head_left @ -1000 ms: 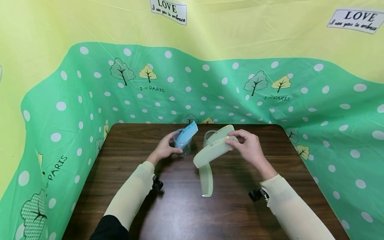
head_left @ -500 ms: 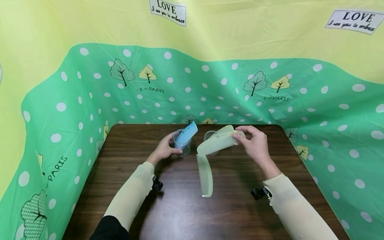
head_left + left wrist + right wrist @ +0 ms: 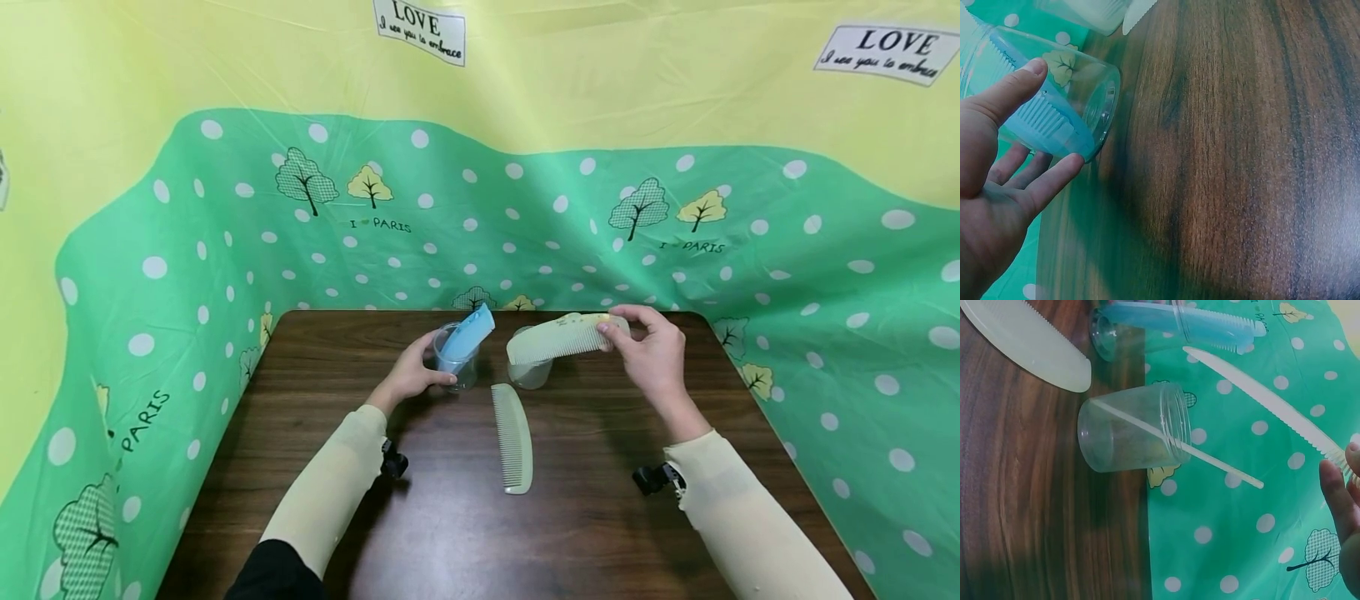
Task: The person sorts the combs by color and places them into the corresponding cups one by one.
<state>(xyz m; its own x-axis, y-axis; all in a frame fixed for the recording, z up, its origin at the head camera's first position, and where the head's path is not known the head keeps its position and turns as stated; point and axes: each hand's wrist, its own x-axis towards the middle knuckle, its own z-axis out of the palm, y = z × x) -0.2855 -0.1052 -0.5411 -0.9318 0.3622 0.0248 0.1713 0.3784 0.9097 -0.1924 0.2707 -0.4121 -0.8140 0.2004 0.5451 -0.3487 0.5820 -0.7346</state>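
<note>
My left hand (image 3: 407, 371) curls round a clear plastic cup (image 3: 467, 377), thumb on one side and fingers on the other. A blue comb (image 3: 469, 337) leans inside that cup, its top above the rim. My right hand (image 3: 651, 354) pinches one end of a pale green comb (image 3: 558, 339), held slantwise over a second clear cup (image 3: 1129, 440). Inside the second cup leans another pale comb (image 3: 1222, 464), seen edge-on in the right wrist view and mostly hidden behind the held one in the head view.
One more pale green comb (image 3: 514, 442) lies on the dark wooden table (image 3: 450, 533), nearer than the cups. Behind the table hangs a green and yellow cloth (image 3: 480, 192) with white dots and printed trees; it runs along both sides too.
My right hand has moved right and away from me with the pale green comb, from over the comb on the table to over the second cup. The left hand keeps its place.
</note>
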